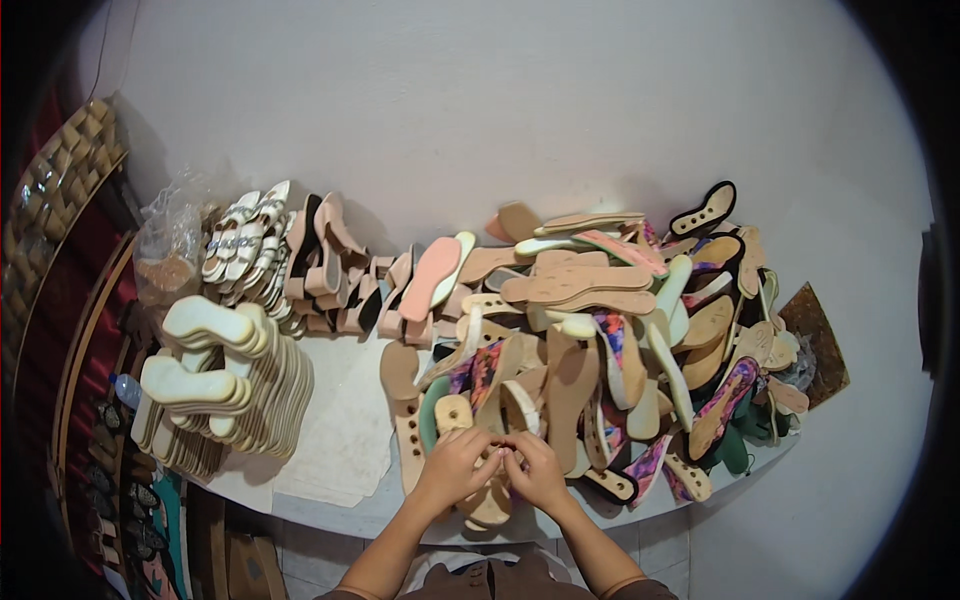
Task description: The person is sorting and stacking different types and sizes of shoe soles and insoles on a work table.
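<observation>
My left hand [460, 466] and my right hand [537, 472] meet at the front of the table, over a heap of shoe soles. The fingers of both are bent and pressed together at the tips; whatever they pinch is too small or hidden to make out. Beneath them lies a tan sole [488, 510], partly covered by my hands. Just beyond the left hand is a cream sole piece with holes [453, 412], and beside it a brown-and-tan sole with a row of holes [409, 445]. A long brown sole [566, 400] lies beyond my right hand.
Stacked cream soles [285, 390] stand at the left, next to white paper [335, 425]. White sandals [250, 235] and pink block-heeled shoes [330, 250] line the back. Floral-patterned sole pieces [725, 405] lie at the right. A shoe rack [110, 480] stands at far left.
</observation>
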Action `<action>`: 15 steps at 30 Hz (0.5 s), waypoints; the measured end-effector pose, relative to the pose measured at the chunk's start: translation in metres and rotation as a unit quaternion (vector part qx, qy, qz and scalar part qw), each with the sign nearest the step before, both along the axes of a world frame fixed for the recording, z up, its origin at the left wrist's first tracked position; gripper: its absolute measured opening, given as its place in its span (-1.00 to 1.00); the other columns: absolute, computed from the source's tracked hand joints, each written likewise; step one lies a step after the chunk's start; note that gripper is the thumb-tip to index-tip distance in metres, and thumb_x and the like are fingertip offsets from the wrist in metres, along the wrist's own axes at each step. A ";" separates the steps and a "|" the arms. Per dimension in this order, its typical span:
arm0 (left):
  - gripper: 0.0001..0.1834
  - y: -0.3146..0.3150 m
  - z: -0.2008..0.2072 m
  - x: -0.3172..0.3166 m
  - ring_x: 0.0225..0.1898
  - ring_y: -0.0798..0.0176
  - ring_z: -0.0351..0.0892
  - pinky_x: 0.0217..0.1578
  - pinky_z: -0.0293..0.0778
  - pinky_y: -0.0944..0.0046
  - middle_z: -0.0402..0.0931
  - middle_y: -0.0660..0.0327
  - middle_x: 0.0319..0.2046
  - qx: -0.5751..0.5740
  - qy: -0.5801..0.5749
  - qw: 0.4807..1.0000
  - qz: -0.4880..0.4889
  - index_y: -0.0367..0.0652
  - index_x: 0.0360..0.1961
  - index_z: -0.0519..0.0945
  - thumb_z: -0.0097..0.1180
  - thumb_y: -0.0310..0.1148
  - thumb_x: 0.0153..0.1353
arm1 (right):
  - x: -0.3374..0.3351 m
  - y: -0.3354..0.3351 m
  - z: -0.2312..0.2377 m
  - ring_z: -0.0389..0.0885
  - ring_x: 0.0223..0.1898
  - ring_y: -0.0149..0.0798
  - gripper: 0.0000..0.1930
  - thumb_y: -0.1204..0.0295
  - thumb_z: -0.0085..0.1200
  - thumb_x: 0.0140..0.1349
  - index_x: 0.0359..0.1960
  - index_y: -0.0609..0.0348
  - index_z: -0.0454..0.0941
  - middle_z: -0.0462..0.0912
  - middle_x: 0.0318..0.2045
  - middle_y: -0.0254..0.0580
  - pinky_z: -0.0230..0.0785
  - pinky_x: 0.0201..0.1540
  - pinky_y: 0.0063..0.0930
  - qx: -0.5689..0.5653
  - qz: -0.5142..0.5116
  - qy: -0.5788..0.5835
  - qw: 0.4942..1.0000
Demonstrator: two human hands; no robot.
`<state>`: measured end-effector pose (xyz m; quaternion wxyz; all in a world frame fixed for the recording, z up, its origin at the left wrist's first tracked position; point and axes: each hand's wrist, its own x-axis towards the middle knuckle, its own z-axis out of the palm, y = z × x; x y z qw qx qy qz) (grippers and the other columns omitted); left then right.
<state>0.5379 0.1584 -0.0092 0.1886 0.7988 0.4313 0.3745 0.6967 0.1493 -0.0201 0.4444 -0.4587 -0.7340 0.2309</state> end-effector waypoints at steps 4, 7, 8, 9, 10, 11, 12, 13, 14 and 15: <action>-0.82 0.027 0.022 0.021 -0.33 0.07 0.47 -0.29 0.36 0.18 0.48 0.13 -0.41 -0.028 -0.011 0.999 -0.029 -0.17 -0.34 0.53 0.06 -0.32 0.05 | 0.040 0.030 0.025 0.50 -0.38 -0.06 -0.85 0.52 -0.01 0.03 -0.33 0.24 0.51 0.52 -0.44 -0.06 0.34 -0.31 -0.33 -0.007 0.017 -0.027 0.999; -0.82 0.073 0.035 0.026 -0.36 0.07 0.48 -0.34 0.38 0.19 0.48 0.09 -0.43 0.010 -0.014 1.000 -0.019 -0.22 -0.35 0.52 0.03 -0.35 0.07 | 0.073 0.082 0.057 0.48 -0.38 -0.04 -0.81 0.48 0.03 -0.02 -0.32 0.22 0.50 0.49 -0.47 -0.06 0.32 -0.26 -0.29 0.143 -0.067 -0.150 0.976; -0.82 0.090 0.037 0.028 -0.37 0.09 0.49 -0.37 0.39 0.21 0.48 0.07 -0.44 0.012 -0.014 1.000 -0.015 -0.25 -0.35 0.52 0.03 -0.36 0.08 | 0.083 0.102 0.074 0.46 -0.38 -0.06 -0.78 0.48 0.05 -0.05 -0.30 0.21 0.50 0.46 -0.49 -0.07 0.31 -0.24 -0.29 0.170 -0.094 -0.166 0.967; -0.81 0.103 0.046 0.031 -0.37 0.11 0.50 -0.38 0.40 0.24 0.48 0.07 -0.44 0.017 -0.007 1.000 -0.004 -0.26 -0.33 0.53 0.02 -0.36 0.09 | 0.091 0.123 0.091 0.44 -0.26 -0.04 -0.69 0.44 0.06 -0.05 -0.20 0.17 0.46 0.46 -0.39 -0.05 0.28 -0.15 -0.25 0.158 -0.100 -0.220 0.958; -0.79 0.118 0.053 0.039 -0.37 0.12 0.51 -0.39 0.41 0.28 0.49 0.07 -0.43 0.023 -0.004 1.000 0.001 -0.27 -0.31 0.53 0.01 -0.35 0.10 | 0.103 0.140 0.103 0.41 -0.14 -0.02 -0.60 0.40 0.08 -0.05 -0.10 0.14 0.43 0.46 -0.28 -0.03 0.25 -0.07 -0.21 0.144 -0.112 -0.277 0.943; -0.77 0.133 0.058 0.051 -0.35 0.19 0.52 -0.39 0.43 0.31 0.50 0.10 -0.40 -0.020 -0.046 0.999 -0.014 -0.27 -0.28 0.53 0.01 -0.33 0.12 | 0.118 0.157 0.101 0.41 -0.14 -0.02 -0.60 0.40 0.08 -0.05 -0.10 0.14 0.43 0.46 -0.28 -0.03 0.25 -0.07 -0.21 0.147 -0.119 -0.280 0.941; -0.75 0.144 0.066 0.062 -0.32 0.12 0.52 -0.34 0.42 0.25 0.51 0.07 -0.36 -0.087 -0.079 0.993 -0.030 -0.29 -0.26 0.51 -0.02 -0.33 0.12 | 0.133 0.176 0.092 0.33 -0.03 0.00 -0.51 0.36 0.11 -0.08 -0.01 0.08 0.36 0.42 -0.18 -0.01 0.17 0.01 -0.14 0.115 -0.120 -0.383 0.909; -0.75 0.158 0.060 0.071 -0.31 0.13 0.52 -0.32 0.42 0.25 0.51 0.06 -0.35 -0.087 -0.091 0.991 -0.039 -0.29 -0.26 0.51 -0.02 -0.32 0.12 | 0.142 0.198 0.082 0.25 0.08 0.03 -0.40 0.32 0.14 -0.10 0.07 0.01 0.30 0.37 -0.08 0.02 0.09 0.10 -0.07 0.083 -0.115 -0.477 0.868; -0.74 0.170 0.054 0.075 -0.30 0.13 0.52 -0.31 0.42 0.26 0.52 0.06 -0.33 -0.088 -0.102 0.990 -0.043 -0.30 -0.26 0.51 -0.02 -0.32 0.13 | 0.143 0.211 0.074 0.25 0.08 0.03 -0.40 0.32 0.14 -0.10 0.07 0.01 0.30 0.37 -0.08 0.02 0.09 0.10 -0.07 0.088 -0.112 -0.475 0.868; -0.74 0.177 0.047 0.079 -0.30 0.13 0.52 -0.31 0.42 0.26 0.52 0.06 -0.33 -0.085 -0.102 0.990 -0.037 -0.30 -0.26 0.51 -0.02 -0.32 0.13 | 0.144 0.224 0.066 0.18 0.13 0.04 -0.34 0.28 0.16 -0.13 0.11 -0.03 0.26 0.34 -0.03 0.04 0.01 0.14 -0.01 0.036 -0.126 -0.548 0.827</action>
